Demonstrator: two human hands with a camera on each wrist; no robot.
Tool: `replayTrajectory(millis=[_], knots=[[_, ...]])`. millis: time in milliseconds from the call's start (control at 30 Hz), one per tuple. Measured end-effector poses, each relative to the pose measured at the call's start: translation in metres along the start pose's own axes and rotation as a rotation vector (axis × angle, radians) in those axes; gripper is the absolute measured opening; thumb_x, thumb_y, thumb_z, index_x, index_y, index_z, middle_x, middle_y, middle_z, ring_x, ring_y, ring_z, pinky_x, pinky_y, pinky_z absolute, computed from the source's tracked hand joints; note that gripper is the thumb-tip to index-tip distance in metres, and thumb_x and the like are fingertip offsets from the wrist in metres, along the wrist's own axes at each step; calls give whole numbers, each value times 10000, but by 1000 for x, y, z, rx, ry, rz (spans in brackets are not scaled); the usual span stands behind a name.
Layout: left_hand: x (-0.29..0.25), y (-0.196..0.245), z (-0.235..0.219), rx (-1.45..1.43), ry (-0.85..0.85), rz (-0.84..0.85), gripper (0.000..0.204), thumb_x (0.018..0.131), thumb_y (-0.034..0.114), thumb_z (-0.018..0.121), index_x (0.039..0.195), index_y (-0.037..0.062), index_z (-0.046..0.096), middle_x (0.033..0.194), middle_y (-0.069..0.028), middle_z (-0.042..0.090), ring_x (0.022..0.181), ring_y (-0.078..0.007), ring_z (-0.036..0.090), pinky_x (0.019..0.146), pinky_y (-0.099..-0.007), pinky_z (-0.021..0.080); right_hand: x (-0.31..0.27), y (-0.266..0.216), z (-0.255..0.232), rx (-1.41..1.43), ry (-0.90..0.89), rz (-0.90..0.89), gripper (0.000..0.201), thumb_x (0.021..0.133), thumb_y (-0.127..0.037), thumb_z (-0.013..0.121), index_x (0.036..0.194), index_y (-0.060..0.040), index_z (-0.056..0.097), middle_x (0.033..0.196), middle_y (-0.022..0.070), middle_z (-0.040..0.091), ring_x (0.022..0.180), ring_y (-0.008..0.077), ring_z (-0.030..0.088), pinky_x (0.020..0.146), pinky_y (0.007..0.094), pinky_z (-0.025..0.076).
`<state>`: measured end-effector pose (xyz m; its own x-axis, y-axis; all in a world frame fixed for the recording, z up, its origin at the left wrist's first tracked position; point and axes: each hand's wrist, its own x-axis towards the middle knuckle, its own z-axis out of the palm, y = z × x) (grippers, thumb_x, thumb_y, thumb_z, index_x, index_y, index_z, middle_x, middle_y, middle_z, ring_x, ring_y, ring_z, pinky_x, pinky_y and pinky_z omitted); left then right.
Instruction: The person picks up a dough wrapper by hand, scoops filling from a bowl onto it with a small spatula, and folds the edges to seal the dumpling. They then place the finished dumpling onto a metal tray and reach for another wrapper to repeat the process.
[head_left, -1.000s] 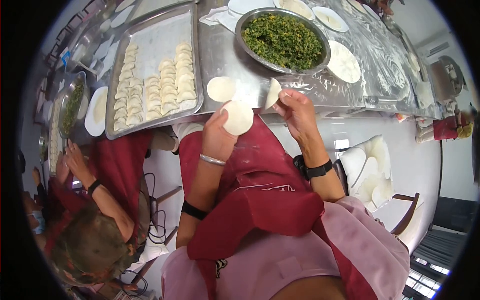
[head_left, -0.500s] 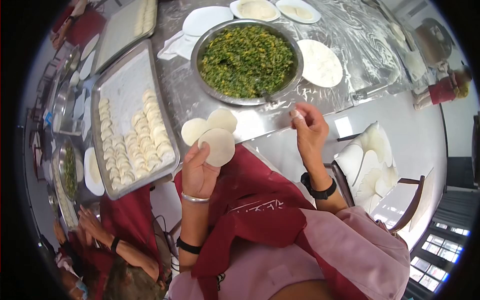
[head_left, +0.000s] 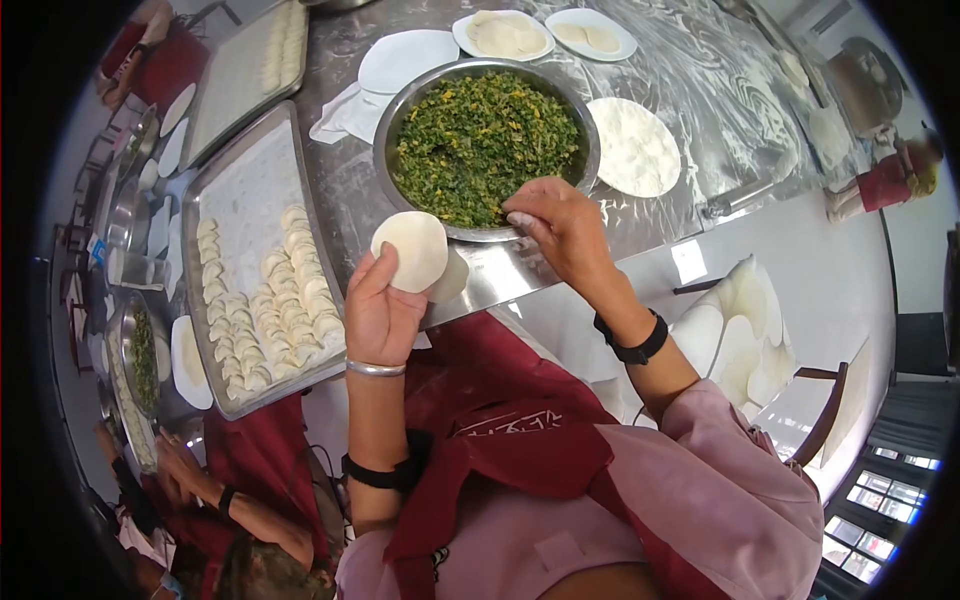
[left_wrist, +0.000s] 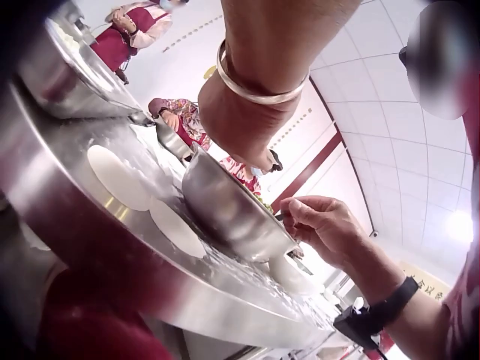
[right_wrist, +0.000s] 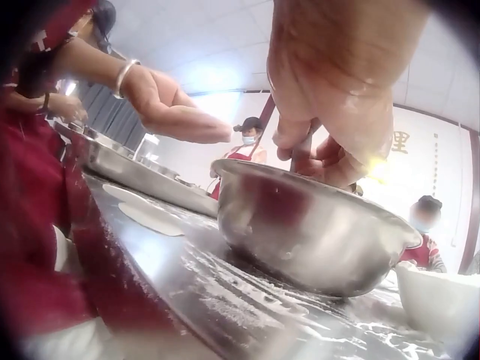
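Note:
My left hand (head_left: pixel 383 318) holds a round, pale dumpling wrapper (head_left: pixel 415 252), thumb laid over its near edge, just left of the filling bowl. The steel bowl (right_wrist: pixel 315 232) is full of chopped green filling (head_left: pixel 490 140) flecked with yellow. At the bowl's near rim, my right hand (head_left: pixel 568 232) pinches a utensil's flat metal handle (right_wrist: pixel 303 154); its other end is hidden in the bowl. Two loose wrappers, the nearer one (left_wrist: pixel 176 226) and the farther one (left_wrist: pixel 116 178), lie on the steel table below my left hand.
Left of the bowl stands a metal tray (head_left: pixel 235 180) with rows of folded dumplings (head_left: pixel 285 300). A dish of flour (head_left: pixel 635 148) sits right of the bowl; plates with wrappers (head_left: pixel 503 36) stand behind. Another person's hands (head_left: pixel 185 465) work at lower left.
My right hand held a wrapper a second ago; it has let go and moved to the bowl, taking the utensil handle. My left hand has lifted its wrapper toward the bowl.

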<state>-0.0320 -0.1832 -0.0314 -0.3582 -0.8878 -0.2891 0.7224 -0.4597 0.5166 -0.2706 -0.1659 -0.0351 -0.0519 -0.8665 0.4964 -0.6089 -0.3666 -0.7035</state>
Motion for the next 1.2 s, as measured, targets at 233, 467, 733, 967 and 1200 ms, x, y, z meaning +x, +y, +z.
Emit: replayTrajectory(millis=[233,467,733,967,1200], knots=[[9,-6,-13,-29,24,-2,308,974,105,534,1246,-38,526,1246,-170,605,1168,-295,590,1023,-445,476,27,14,0,-44,109,82,115,794,-28,686,905,-15,718,816,163,682,754,323,652,670,376,512],[19,-12,-18,-62,75,20,299,969,94,535,1235,-42,526,1234,-171,609,1157,-301,594,1025,-445,475,36,24,20,124,179,390,134,879,-58,595,862,46,678,646,146,665,558,218,672,546,335,520],[22,-13,-16,-46,73,38,308,976,93,518,1241,-60,491,1225,-182,596,1143,-304,594,1015,-461,475,51,29,32,405,196,663,160,881,-34,569,847,97,654,638,146,665,563,196,695,517,283,561],[24,-11,-20,-46,54,36,315,990,122,502,1253,-50,500,1255,-182,592,1171,-307,583,1036,-447,466,57,25,25,644,204,782,136,921,-17,547,946,110,588,821,187,670,681,236,705,614,287,610],[27,-2,-15,-69,63,91,331,992,135,497,1279,-30,477,1274,-172,576,1197,-314,559,1050,-457,447,60,28,21,819,220,857,175,925,-12,537,1005,141,562,835,225,672,682,253,705,630,285,616]])
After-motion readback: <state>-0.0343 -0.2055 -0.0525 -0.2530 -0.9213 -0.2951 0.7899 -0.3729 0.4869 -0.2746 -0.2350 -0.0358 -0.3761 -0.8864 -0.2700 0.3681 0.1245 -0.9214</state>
